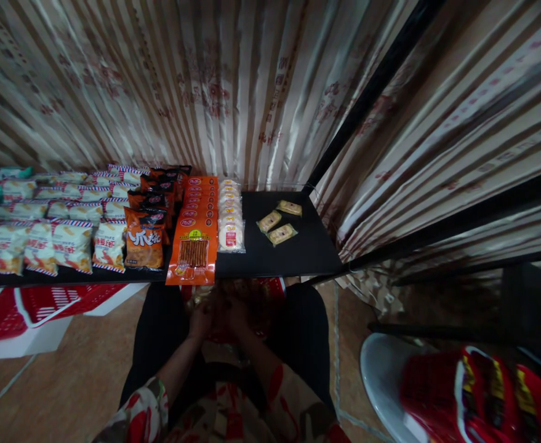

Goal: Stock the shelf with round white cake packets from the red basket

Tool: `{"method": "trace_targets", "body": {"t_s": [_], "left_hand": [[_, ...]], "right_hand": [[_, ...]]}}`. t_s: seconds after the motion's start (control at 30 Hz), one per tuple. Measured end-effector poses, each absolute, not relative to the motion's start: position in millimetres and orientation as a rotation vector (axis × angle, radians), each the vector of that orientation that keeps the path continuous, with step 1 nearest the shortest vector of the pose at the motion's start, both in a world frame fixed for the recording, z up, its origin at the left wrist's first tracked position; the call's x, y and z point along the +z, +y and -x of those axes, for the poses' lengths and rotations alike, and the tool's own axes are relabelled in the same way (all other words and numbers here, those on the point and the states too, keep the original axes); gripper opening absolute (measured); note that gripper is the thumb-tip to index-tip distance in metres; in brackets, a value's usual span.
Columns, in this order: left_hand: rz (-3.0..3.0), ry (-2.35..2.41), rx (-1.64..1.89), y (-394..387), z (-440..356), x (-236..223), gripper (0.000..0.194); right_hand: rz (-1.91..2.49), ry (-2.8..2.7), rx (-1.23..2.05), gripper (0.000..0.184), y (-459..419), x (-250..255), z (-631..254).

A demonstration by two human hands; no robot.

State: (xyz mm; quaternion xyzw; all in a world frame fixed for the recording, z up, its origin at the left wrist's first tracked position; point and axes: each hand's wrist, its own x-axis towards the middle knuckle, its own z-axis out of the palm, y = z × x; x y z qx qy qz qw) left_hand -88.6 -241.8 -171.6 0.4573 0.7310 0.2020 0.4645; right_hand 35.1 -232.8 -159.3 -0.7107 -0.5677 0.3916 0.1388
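Note:
Below the shelf's front edge, both my hands reach into a red basket [277, 288] between my knees. My left hand [200, 319] is at the basket's left side, close to a pale gold wrapped packet [202, 295]. Beside it, my right hand [236, 312] reaches in among dim wrapped packets. Deep shadow hides the fingers of both hands, so any grip is not visible. On the black shelf [261, 261] above lie three small yellow wrapped biscuits [282, 234], right of a row of white round rice crackers [231, 234].
Orange stick-snack packets [191, 246], dark orange bags [144, 240] and several rows of white snack bags [71, 243] fill the shelf's left. Red baskets [44, 307] stand under it. A black rack post [367, 101] rises at right. A grey tub [381, 375] with red packages sits lower right.

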Motion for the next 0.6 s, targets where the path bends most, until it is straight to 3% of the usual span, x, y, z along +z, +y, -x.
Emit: {"method": "trace_targets", "body": {"t_s": [0.6], "left_hand": [[-1.001, 1.659, 0.701, -243, 84, -161, 0.021]], "right_hand": [[1.981, -1.419, 0.987, 0.026, -243, -109, -62]]}}
